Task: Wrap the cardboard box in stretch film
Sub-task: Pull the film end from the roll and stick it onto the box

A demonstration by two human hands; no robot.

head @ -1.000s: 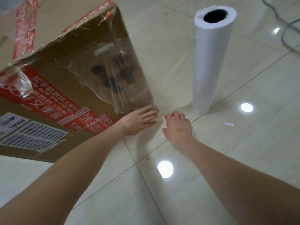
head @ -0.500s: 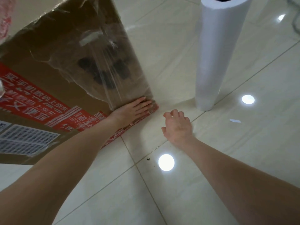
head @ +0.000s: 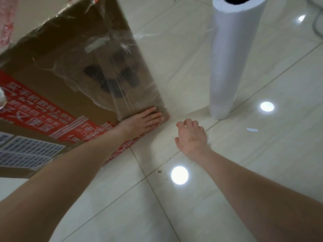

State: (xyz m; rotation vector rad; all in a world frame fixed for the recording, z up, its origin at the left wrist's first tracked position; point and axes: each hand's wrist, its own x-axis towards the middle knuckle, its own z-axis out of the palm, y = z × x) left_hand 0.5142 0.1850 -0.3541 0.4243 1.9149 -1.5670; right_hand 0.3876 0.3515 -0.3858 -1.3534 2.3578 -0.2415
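Note:
A large brown cardboard box (head: 57, 70) with red printed tape stands on the tiled floor at the left. Clear stretch film (head: 113, 70) clings to its near corner and runs across the floor toward the tall white film roll (head: 232, 58) standing upright at the right. My left hand (head: 141, 122) lies flat with straight fingers against the box's bottom corner, pressing the film there. My right hand (head: 191, 137) hovers low over the floor between box and roll, fingers curled downward; I cannot tell whether they pinch the film.
Glossy beige tiles (head: 174, 206) reflect round ceiling lights. A small scrap of white paper (head: 252, 129) lies right of the roll's base. A grey cable (head: 316, 27) curves at the top right corner. White shipping labels (head: 26, 152) cover the box's lower left side.
The view has moved closer and lower toward the box corner. My left hand slid onto the corner's base and stays pressed there. My right hand has barely shifted.

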